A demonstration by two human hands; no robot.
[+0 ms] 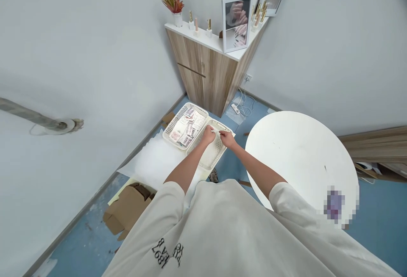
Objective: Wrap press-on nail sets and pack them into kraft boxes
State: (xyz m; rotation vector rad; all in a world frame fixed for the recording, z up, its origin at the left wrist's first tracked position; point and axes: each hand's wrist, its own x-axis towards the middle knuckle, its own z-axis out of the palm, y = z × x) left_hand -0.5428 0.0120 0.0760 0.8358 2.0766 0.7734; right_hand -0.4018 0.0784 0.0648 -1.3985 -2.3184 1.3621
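Both my arms reach down over two white perforated baskets on the floor. My left hand (208, 134) and my right hand (227, 138) are close together above the nearer basket (210, 158), fingers pinched on a small clear packet (217, 131) held between them. The farther basket (178, 120) holds several small flat packets of pink and pale items. The nearer basket looks almost bare inside.
A round white table (302, 158) stands to my right. A wooden corner cabinet (206, 73) with a plant, small bottles and a framed picture is ahead. A white sheet (152, 158) and folded cardboard (127, 209) lie on the blue floor at left. A power strip (235, 108) lies by the cabinet.
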